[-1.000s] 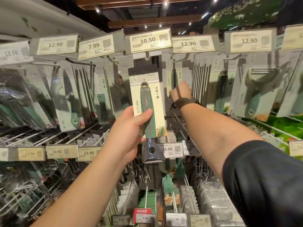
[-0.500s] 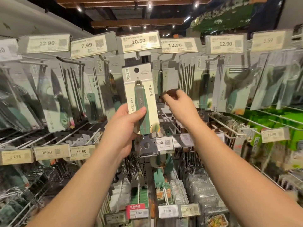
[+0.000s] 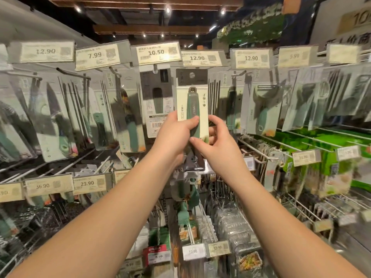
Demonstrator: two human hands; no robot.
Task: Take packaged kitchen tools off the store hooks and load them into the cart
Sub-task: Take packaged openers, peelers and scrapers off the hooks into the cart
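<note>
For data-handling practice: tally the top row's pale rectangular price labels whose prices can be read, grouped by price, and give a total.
Pale rectangular price labels reading 12.90: 3
Labels reading 7.99: 1
Labels reading 10.50: 1
Labels reading 5.99: 1
Total: 6

Wire hooks (image 3: pixel 72 74) on the display rack carry hanging packaged knives (image 3: pixel 54 121) and peelers (image 3: pixel 263 109).

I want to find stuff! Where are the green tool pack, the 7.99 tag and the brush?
Pack (image 3: pixel 202 97), head view, on its card beside the handle.
7.99 tag (image 3: pixel 95 55), head view, on the printed price.
Brush (image 3: pixel 183 216), head view, on its green bristles.
</note>
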